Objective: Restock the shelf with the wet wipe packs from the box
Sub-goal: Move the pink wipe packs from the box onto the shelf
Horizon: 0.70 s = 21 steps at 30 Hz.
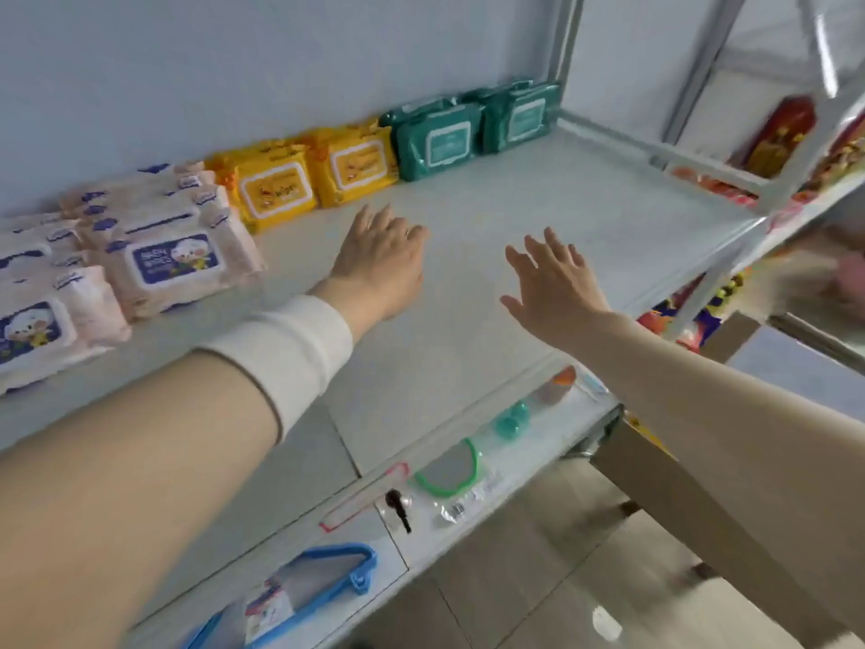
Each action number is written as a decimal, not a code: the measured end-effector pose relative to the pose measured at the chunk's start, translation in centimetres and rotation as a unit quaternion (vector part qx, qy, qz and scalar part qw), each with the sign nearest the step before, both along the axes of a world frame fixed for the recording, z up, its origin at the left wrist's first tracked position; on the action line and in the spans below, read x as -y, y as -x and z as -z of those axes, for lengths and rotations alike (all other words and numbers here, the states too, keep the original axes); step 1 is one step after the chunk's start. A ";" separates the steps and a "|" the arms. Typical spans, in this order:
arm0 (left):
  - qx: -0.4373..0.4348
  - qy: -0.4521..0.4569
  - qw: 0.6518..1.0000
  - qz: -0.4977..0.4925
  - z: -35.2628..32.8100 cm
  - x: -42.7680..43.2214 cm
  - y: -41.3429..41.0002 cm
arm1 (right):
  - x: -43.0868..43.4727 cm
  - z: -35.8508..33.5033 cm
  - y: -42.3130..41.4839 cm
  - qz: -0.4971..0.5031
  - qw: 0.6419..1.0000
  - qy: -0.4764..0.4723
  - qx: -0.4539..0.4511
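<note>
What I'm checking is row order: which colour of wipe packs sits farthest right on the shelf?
The teal-green packs, at the row's right end; yellow packs sit mid-row, pink packs left.

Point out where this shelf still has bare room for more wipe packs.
The shelf is bare in front of the yellow packs and green packs, out to its front lip and right end; the left hand and right hand hover open over that stretch. The left end is crowded with stacked pink packs.

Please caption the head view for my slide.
Empty left hand and right hand reach over a shelf holding pink packs, yellow packs and green packs of wet wipes.
</note>
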State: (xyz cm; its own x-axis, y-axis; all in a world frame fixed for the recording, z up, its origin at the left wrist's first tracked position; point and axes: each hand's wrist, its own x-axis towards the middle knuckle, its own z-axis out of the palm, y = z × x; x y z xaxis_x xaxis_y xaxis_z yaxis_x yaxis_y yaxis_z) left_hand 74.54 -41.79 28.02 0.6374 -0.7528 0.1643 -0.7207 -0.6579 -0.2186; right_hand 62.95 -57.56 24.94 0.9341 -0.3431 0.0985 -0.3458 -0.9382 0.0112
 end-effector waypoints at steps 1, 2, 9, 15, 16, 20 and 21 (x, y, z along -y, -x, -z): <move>-0.008 -0.009 1.000 0.013 0.2 3.4 2.1 | 2.8 0.1 3.0 0.029 0.999 0.005 -0.013; -0.016 -0.015 0.999 0.029 0.4 6.7 4.2 | 5.5 0.4 6.0 0.058 0.998 0.011 -0.028; -0.033 -0.086 0.976 0.198 4.0 25.3 16.7 | 20.7 3.3 23.8 0.245 0.962 0.000 -0.119; -0.047 -0.128 0.946 0.293 10.0 38.5 23.1 | 30.2 8.8 32.7 0.338 0.923 -0.037 -0.182; -0.051 -0.134 0.940 0.309 11.3 40.5 23.8 | 31.6 9.9 33.8 0.349 0.916 -0.041 -0.192; -0.125 -0.152 0.921 0.336 17.1 47.7 26.0 | 35.7 15.5 37.3 0.388 0.888 -0.086 -0.229; -0.150 -0.168 0.915 0.336 18.6 48.8 26.5 | 36.0 17.1 38.1 0.398 0.878 -0.113 -0.239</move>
State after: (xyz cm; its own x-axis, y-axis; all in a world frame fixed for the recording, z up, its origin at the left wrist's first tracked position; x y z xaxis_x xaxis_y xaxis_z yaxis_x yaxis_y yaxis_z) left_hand 48.06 -90.64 9.41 -0.0088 -0.9668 -0.2555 -0.9983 0.0232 -0.0534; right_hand 24.84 -93.56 7.86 0.3046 -0.8669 -0.3945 -0.9004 -0.3972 0.1777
